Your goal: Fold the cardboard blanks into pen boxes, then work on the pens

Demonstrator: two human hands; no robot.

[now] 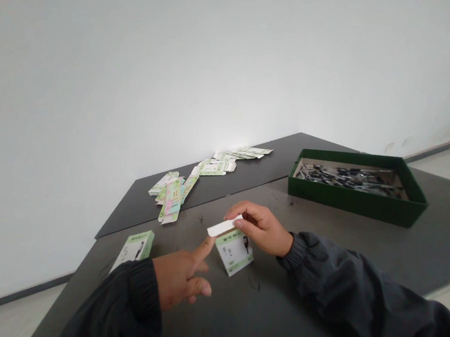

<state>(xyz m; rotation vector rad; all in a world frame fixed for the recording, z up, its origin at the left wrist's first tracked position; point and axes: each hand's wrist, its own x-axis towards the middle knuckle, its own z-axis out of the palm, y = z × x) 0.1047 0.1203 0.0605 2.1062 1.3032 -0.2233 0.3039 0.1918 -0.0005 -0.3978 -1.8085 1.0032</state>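
Observation:
A small green-and-white carton stands upright on the dark table, a white flap at its top raised. My right hand pinches that flap and the carton's upper right corner between thumb and fingers. At the carton's upper left, my left hand reaches in with its index finger stretched out, the tip at the flap's left end. The left thumb and other fingers are apart and hold nothing. What lies inside the carton is hidden.
Another green-and-white carton lies to the left, partly behind my left sleeve. Flat cartons and more flattened cartons are spread at the back. A green box of small black and silver pieces stands at the right. A white wall rises behind.

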